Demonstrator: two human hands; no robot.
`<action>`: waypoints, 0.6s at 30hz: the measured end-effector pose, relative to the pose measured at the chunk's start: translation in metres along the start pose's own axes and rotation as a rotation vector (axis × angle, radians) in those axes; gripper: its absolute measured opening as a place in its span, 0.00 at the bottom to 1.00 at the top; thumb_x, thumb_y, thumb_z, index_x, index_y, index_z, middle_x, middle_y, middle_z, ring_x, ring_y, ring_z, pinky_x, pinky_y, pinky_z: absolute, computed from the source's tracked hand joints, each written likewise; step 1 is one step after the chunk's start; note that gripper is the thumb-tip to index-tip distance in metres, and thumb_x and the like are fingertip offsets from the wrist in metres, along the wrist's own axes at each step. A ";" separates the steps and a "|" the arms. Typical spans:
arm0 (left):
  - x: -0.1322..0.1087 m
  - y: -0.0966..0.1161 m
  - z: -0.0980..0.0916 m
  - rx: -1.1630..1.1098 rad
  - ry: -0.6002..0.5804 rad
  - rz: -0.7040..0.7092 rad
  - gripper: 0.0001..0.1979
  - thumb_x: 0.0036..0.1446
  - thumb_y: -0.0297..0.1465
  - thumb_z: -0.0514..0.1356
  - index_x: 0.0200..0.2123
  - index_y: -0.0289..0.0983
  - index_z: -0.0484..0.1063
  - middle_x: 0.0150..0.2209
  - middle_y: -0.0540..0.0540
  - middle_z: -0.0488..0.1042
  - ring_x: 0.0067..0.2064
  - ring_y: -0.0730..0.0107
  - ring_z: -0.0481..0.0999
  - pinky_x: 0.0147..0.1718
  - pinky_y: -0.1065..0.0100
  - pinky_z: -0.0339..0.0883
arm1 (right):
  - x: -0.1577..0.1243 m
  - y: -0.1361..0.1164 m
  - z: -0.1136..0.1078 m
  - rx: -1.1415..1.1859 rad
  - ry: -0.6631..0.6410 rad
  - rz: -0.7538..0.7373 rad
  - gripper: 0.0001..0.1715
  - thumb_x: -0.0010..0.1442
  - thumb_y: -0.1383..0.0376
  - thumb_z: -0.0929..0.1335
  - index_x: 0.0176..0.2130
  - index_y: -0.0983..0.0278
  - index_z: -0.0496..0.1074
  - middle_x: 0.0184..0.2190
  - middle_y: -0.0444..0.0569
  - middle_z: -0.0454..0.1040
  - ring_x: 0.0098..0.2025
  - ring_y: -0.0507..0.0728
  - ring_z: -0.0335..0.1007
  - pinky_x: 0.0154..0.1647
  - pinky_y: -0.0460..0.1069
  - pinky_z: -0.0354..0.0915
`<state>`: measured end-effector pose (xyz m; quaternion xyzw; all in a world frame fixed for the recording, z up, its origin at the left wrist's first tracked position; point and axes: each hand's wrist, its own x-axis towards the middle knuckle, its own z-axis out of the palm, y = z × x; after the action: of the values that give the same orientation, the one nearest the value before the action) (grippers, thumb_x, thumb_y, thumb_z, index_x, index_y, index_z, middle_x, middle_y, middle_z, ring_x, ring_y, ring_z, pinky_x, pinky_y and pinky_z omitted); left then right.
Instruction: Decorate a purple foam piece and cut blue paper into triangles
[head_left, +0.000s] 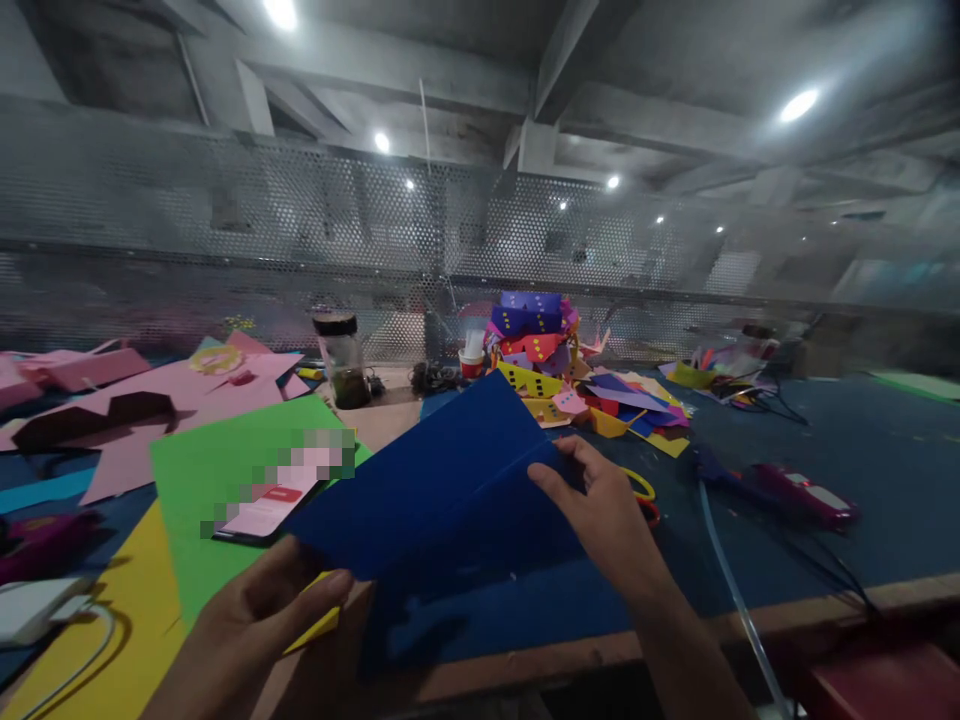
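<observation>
A folded dark blue paper sheet is held up above the table between both hands. My left hand pinches its lower left corner, thumb on top. My right hand grips its right edge, fingers curled over the fold. Under the sheet lies more blue paper on the table. A phone lies on a green sheet just left of the held paper.
Yellow sheet and pink sheets lie at left. A jar stands behind. A pile of coloured paper crafts sits at centre back. Scissors, a purple glue gun and cables lie at right. A mesh fence runs behind.
</observation>
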<state>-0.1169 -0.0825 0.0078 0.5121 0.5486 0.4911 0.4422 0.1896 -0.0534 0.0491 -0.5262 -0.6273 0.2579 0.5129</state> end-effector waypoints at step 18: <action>0.007 0.042 0.018 0.461 0.280 0.329 0.12 0.48 0.45 0.69 0.31 0.45 0.82 0.28 0.56 0.83 0.34 0.62 0.84 0.31 0.72 0.74 | 0.011 -0.009 -0.009 -0.097 0.226 -0.341 0.07 0.61 0.64 0.73 0.41 0.58 0.74 0.36 0.43 0.74 0.38 0.56 0.70 0.42 0.51 0.66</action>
<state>-0.0948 -0.0747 0.0475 0.6080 0.6108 0.4847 0.1492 0.1946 -0.0484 0.0639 -0.4622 -0.6573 0.0762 0.5903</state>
